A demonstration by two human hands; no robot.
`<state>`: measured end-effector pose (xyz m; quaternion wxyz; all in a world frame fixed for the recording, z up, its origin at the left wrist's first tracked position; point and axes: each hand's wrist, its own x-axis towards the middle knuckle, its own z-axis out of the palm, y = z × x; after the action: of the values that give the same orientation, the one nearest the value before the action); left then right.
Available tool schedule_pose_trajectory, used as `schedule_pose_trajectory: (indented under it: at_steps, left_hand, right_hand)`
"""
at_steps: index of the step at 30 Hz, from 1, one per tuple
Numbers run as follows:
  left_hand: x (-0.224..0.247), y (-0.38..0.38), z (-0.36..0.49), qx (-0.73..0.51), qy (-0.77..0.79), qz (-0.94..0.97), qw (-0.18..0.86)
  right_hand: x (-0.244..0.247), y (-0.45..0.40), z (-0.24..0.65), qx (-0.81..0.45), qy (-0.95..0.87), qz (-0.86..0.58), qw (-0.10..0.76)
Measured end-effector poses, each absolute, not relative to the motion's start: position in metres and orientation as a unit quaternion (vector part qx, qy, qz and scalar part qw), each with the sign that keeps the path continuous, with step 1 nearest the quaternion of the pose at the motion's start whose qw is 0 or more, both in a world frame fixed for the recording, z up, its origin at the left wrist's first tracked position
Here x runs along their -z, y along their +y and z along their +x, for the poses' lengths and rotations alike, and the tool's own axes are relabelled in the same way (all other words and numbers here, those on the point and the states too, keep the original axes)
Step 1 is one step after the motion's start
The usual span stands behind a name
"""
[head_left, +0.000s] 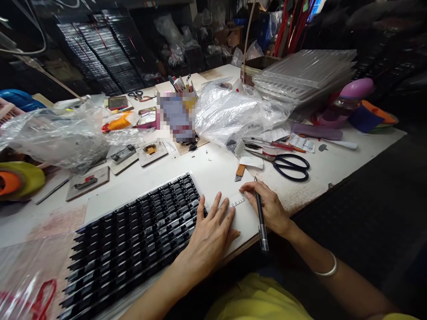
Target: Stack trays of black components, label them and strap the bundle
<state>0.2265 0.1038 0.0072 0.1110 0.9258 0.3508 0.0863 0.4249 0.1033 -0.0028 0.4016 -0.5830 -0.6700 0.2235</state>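
Note:
My left hand (213,231) lies on the white table with its fingers spread, beside the right edge of a tray (140,235) filled with rows of small black parts. My right hand (267,204) is closed around a black pen (260,218), which slants across the fingers. Thumb and forefinger come together near the table top. Between the two hands, small handwritten figures (238,202) show on the white surface. Just beyond them lies a cutter blade with an orange-brown body (239,171).
Black-handled scissors (292,167) lie beyond my right hand. Clear plastic bags (236,115) and stacked clear trays (303,75) stand farther back. Small fixtures (87,183) sit behind the black parts. The table's front edge (320,198) runs past my right hand.

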Motion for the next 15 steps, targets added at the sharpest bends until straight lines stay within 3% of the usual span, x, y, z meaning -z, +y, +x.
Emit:
schedule_pose_trajectory:
  at_steps: [5, 11, 15]
  left_hand:
    - [-0.015, 0.106, 0.227, -0.143, 0.373, 0.903, 0.155]
    - [-0.030, 0.111, 0.222, -0.206, 0.375, 0.858, 0.284]
    - [-0.028, 0.113, 0.221, -0.211, 0.370, 0.863, 0.271]
  right_hand:
    - [0.004, 0.099, 0.429, -0.269, -0.656, -0.554, 0.435]
    - [0.002, 0.101, 0.420, -0.365, -0.605, -0.525, 0.475]
    - [0.003, 0.105, 0.415, -0.353, -0.586, -0.550, 0.480]
